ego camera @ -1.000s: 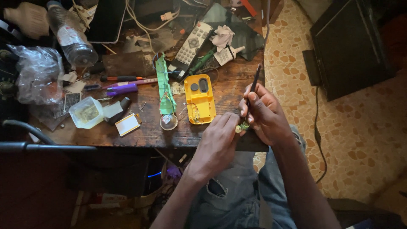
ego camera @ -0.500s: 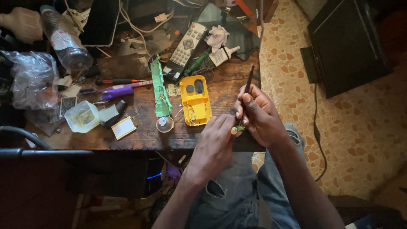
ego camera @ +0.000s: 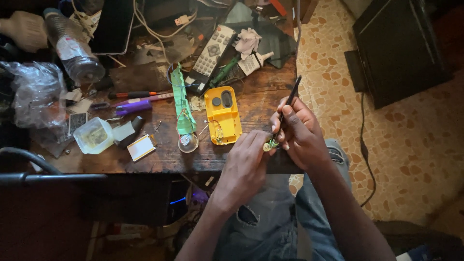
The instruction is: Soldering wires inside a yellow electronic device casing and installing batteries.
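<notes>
Between both hands, the left hand pinches a small green part steady while the right hand grips a black tool pen-style.

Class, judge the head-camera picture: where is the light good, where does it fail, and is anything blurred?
Head view: daylight brightens the patterned floor on the right; the wooden table is dimmer; below its edge all sinks into dark shadow. Both hands, left and right, look sharp; the plastic bag shows slight glare.
</notes>
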